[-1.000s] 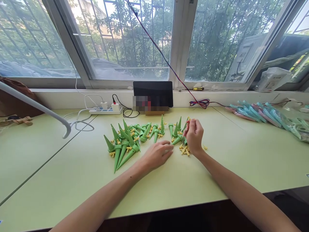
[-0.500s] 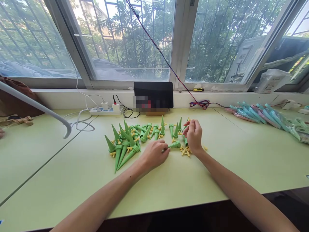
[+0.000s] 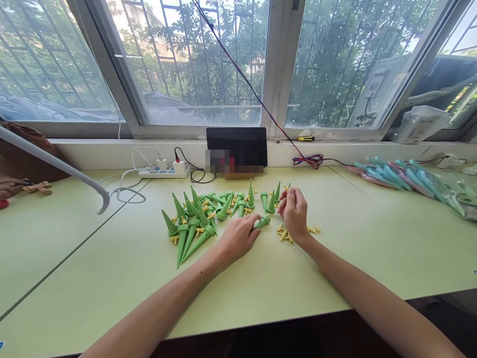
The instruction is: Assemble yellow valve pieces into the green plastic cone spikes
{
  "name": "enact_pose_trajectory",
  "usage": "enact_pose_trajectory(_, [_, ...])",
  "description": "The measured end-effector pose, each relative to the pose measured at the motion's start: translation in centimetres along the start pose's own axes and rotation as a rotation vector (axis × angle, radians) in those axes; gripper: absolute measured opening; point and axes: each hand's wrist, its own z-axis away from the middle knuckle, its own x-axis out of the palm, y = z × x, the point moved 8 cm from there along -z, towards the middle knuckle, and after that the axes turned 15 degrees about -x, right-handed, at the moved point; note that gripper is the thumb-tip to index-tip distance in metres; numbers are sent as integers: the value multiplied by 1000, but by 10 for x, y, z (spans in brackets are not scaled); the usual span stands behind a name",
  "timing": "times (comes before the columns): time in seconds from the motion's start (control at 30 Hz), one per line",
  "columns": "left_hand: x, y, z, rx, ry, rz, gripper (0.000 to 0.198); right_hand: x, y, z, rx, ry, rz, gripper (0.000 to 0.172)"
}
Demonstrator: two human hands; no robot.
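My left hand (image 3: 240, 233) is closed on a green plastic watering spike (image 3: 264, 222), its ribbed cap end sticking out past the fingertips to the right. Just right of it, my right hand (image 3: 295, 214) is raised, with thumb and fingers pinching a small yellow valve (image 3: 286, 188). Beneath and beside the right wrist lies a loose pile of yellow valves (image 3: 285, 233). To the left, several green spikes (image 3: 192, 228) stand or lie in a cluster, many with yellow valves fitted. More spikes (image 3: 242, 201) are spread behind my hands.
A dark tablet (image 3: 236, 146) leans at the window sill. A power strip (image 3: 164, 172) with cables sits to its left, and a white curved bar (image 3: 70, 169) crosses the left side. Bagged coloured parts (image 3: 402, 179) lie at right. Another person's hand (image 3: 8, 188) shows at far left.
The spike in my left hand has turned from nearly level to tilted, its cap end shifting left. My right hand has moved slightly left, and a yellow valve now shows at its fingertips.
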Motion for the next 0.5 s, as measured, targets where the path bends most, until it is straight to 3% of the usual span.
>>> enact_pose_trajectory(0.23, [0, -11, -4, -112, -57, 87, 38, 14, -2, 8, 48, -96, -68, 39])
enact_pose_trajectory(0.4, [-3, -23, -12, -206, -110, 434, 40, 27, -8, 11, 35, -229, -83, 38])
enact_pose_trajectory(0.5, [-3, -26, -13, -265, -175, 673, 54, 36, -11, 15, 36, -341, -72, 39])
